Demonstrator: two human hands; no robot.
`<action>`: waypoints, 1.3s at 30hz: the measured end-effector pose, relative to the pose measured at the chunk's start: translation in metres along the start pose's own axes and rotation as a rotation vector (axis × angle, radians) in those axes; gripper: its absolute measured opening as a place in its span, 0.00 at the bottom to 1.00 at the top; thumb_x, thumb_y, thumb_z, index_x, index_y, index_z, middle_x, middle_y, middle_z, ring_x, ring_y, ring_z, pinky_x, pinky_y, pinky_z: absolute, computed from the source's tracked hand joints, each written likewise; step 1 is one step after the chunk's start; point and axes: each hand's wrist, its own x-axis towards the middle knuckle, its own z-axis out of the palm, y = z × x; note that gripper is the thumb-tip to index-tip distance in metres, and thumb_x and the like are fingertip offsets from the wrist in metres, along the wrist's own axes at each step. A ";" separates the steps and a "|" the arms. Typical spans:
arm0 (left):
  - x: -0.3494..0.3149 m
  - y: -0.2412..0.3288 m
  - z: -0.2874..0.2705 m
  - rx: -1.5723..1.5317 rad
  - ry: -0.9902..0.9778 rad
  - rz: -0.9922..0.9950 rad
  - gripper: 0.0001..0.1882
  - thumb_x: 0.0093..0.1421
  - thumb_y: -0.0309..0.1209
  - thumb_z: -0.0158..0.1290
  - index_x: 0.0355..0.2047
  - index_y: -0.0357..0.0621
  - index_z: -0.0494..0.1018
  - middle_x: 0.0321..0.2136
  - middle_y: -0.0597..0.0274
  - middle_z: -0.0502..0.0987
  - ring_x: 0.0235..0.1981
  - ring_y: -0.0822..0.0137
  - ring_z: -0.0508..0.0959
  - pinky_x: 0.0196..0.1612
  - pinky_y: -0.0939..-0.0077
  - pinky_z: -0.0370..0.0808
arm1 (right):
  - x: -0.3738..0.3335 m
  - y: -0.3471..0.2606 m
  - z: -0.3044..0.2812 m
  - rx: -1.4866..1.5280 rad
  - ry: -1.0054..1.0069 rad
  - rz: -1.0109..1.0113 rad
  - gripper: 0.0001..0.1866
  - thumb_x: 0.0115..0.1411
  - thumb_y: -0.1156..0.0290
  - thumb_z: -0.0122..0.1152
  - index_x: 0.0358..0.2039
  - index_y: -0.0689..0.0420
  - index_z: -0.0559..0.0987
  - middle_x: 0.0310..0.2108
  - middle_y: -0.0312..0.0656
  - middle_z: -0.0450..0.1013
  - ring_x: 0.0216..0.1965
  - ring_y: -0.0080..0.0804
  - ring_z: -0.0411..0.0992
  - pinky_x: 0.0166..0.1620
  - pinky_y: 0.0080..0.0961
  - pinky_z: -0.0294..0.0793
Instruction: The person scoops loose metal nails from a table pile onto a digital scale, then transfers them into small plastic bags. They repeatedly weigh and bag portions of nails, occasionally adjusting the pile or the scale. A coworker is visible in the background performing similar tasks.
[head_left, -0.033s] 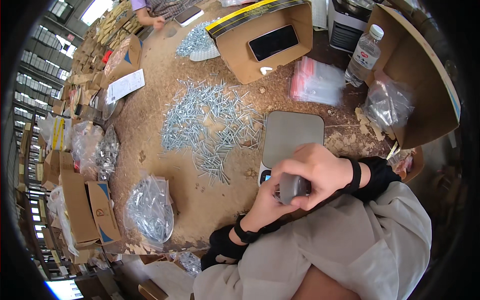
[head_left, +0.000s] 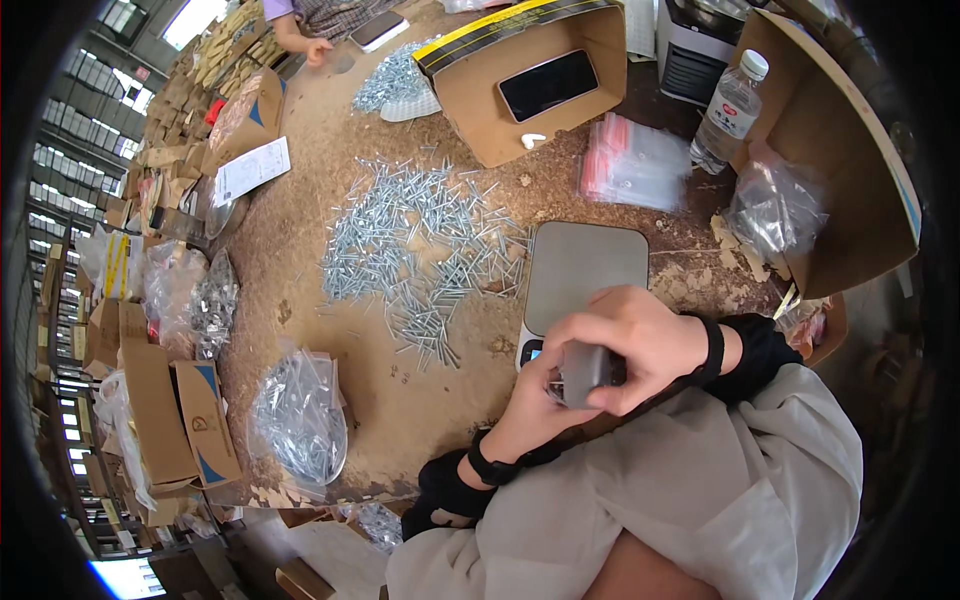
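Observation:
My right hand [head_left: 655, 345] is closed around a smooth dark-grey object [head_left: 588, 376] with a rounded edge, and its kind does not show. Close against it, my left hand [head_left: 535, 408] has its fingers curled, with small shiny bits at the fingertips. What lies inside that hand is mostly hidden. Just beyond both hands is a kitchen-type scale [head_left: 588, 265] with a grey metal plate, its lit display partly covered by my fingers. To the left of the scale, a loose heap of silvery screws or nails [head_left: 420, 245] spreads over the worn table [head_left: 390, 425].
A bag of metal pieces [head_left: 298, 415] lies near the left front edge. Zip bags [head_left: 635, 165], a water bottle [head_left: 728, 112] and an open carton [head_left: 840, 170] stand right. A phone [head_left: 548, 85] rests in a cardboard box [head_left: 470, 120]. Another person's hand [head_left: 318, 52] is far left.
The grey object has turned slightly between my hands and shows more of its flat face. Both hands stay in nearly the same place. The other person's hand shifted a little.

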 end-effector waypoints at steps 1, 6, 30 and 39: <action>0.002 0.005 0.003 -0.030 0.023 -0.002 0.30 0.51 0.28 0.69 0.52 0.39 0.67 0.46 0.59 0.77 0.44 0.68 0.79 0.47 0.73 0.75 | -0.001 0.003 -0.001 0.067 0.032 -0.004 0.30 0.53 0.51 0.64 0.51 0.56 0.73 0.33 0.46 0.77 0.29 0.48 0.77 0.32 0.38 0.73; 0.000 0.006 0.001 -0.149 0.005 -0.081 0.22 0.53 0.23 0.68 0.41 0.43 0.66 0.36 0.66 0.72 0.37 0.78 0.73 0.40 0.82 0.72 | -0.014 0.008 -0.013 0.432 0.074 0.139 0.32 0.62 0.47 0.54 0.55 0.61 0.72 0.44 0.46 0.77 0.39 0.40 0.78 0.41 0.32 0.74; -0.003 -0.014 -0.012 -0.260 -0.086 0.219 0.45 0.68 0.30 0.52 0.73 0.44 0.32 0.72 0.57 0.40 0.71 0.60 0.52 0.68 0.62 0.57 | -0.008 -0.012 0.006 -0.286 -0.034 -0.176 0.07 0.57 0.63 0.68 0.33 0.50 0.82 0.52 0.36 0.74 0.60 0.40 0.68 0.69 0.53 0.50; -0.012 -0.051 -0.017 0.125 0.240 0.270 0.05 0.65 0.21 0.52 0.42 0.37 0.73 0.40 0.57 0.76 0.39 0.66 0.77 0.42 0.72 0.74 | -0.008 -0.017 0.007 -0.297 0.198 -0.185 0.08 0.54 0.63 0.71 0.30 0.50 0.79 0.46 0.36 0.75 0.45 0.34 0.76 0.60 0.43 0.69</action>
